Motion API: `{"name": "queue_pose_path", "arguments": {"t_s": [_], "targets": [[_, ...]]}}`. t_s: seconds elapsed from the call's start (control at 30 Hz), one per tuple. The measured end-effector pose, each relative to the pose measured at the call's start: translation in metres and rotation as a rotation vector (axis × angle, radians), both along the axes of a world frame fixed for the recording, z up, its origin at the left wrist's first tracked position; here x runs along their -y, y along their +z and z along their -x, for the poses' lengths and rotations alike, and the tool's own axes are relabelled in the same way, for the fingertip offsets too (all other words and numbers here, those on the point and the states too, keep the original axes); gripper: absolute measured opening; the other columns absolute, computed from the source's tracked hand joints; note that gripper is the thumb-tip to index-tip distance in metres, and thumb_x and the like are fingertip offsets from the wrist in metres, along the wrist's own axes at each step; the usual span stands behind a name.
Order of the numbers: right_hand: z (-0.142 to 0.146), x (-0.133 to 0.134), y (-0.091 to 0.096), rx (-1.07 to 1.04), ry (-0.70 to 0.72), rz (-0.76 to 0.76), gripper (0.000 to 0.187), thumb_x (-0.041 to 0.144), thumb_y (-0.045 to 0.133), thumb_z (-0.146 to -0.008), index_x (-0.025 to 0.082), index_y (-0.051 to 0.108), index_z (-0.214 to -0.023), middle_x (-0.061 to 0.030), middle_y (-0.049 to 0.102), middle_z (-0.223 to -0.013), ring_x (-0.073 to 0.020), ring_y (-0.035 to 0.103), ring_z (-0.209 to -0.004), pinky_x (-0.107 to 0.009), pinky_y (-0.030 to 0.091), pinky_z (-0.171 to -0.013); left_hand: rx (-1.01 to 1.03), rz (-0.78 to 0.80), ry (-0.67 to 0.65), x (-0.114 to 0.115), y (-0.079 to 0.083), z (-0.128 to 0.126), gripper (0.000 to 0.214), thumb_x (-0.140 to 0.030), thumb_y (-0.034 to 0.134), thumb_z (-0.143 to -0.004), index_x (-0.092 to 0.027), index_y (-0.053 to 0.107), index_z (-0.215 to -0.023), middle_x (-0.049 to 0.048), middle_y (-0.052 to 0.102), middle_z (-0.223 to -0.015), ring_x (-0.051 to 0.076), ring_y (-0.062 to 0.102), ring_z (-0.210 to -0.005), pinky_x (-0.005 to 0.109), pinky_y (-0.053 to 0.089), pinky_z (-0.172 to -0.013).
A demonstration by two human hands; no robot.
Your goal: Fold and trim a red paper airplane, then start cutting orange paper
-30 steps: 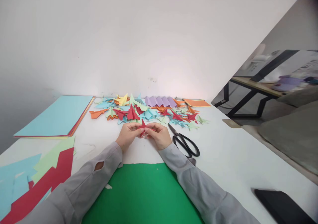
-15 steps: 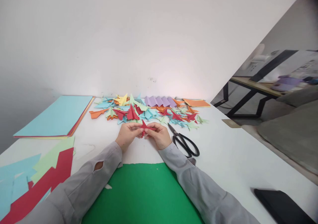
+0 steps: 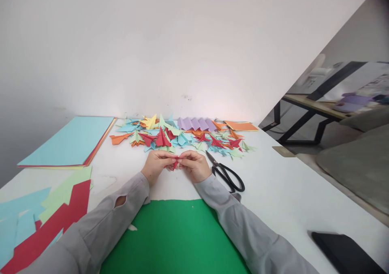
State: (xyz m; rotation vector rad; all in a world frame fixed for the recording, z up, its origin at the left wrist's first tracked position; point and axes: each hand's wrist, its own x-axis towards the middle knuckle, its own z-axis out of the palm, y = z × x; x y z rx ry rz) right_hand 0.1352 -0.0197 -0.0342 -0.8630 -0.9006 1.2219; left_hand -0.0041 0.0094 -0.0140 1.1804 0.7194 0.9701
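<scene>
your small folded red paper piece sits differently from half a second ago: the point that rises above your fingertips in the earlier frame is now turned down or hidden by your fingers; i cannot tell which. it is just beyond the far edge of the flat bright green sheet, near its middle. your left hand pinches the piece between thumb and fingers, nearly closed, and your right hand pinches it the same way from the other side, your fingertips almost meeting.

beyond the green sheet and past your hands, a loose pile of folded multicoloured paper planes spreads across the white table, with a pleated purple paper strip at its back. black-handled metal scissors lie beyond the green sheet to its right, near your right wrist. to the green sheet's left, a cut red paper offcut overlaps pale green and light blue ones, partly under your left sleeve.
</scene>
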Motion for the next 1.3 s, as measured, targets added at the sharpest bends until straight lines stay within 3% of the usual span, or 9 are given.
{"name": "queue_pose_path", "arguments": {"t_s": [0.17,0.43,0.7,1.03,1.3], "targets": [[0.0007,-0.0011,0.0020,-0.086,-0.059,0.028,0.017,0.015,0.077,-0.048,0.019,0.064,-0.058,0.0040,0.063,-0.046,-0.0105,0.056,-0.041,-0.022,0.046,-0.042,-0.013,-0.024,0.063,0.0021,0.0008,-0.0014,0.029,-0.026,0.077,-0.054,-0.012,0.070,-0.078,0.0041,0.067,-0.059,0.013,0.058,-0.050,0.026,0.047,-0.050],[0.0007,-0.0005,-0.0030,0.001,-0.044,-0.036,0.023,0.025,0.079,-0.051,0.021,0.067,-0.070,0.0043,0.064,-0.055,-0.0106,0.057,-0.043,-0.025,0.049,-0.044,0.011,0.001,0.046,0.0030,0.0046,-0.0011,0.019,-0.024,0.075,-0.055,-0.012,0.070,-0.070,0.0022,0.064,-0.052,0.011,0.055,-0.045,0.025,0.045,-0.048],[-0.0006,0.0001,-0.0021,0.049,-0.019,0.013,0.011,0.018,0.075,-0.052,0.019,0.070,-0.062,0.0019,0.064,-0.050,-0.0120,0.058,-0.044,-0.025,0.047,-0.047,0.012,0.048,0.025,0.0021,0.0054,0.0002,0.010,-0.016,0.069,-0.055,-0.012,0.068,-0.064,0.0018,0.061,-0.048,0.012,0.054,-0.043,0.024,0.042,-0.045],[-0.0010,-0.0005,-0.0025,0.073,-0.009,-0.037,0.009,0.017,0.073,-0.053,0.020,0.071,-0.061,0.0012,0.066,-0.052,-0.0127,0.059,-0.047,-0.026,0.047,-0.049,-0.026,-0.093,0.001,0.0037,0.0052,-0.0012,0.016,-0.022,0.073,-0.054,-0.013,0.066,-0.065,-0.0002,0.060,-0.046,0.011,0.053,-0.043,0.025,0.043,-0.046],[-0.0006,0.0019,-0.0005,0.078,0.036,-0.062,0.008,0.020,0.074,-0.054,0.022,0.072,-0.062,0.0012,0.065,-0.053,-0.0147,0.061,-0.050,-0.029,0.049,-0.053,0.020,0.012,-0.015,0.0004,0.0011,0.0009,0.016,-0.022,0.074,-0.052,-0.013,0.065,-0.060,0.0024,0.061,-0.047,0.013,0.055,-0.043,0.026,0.041,-0.044]]}}
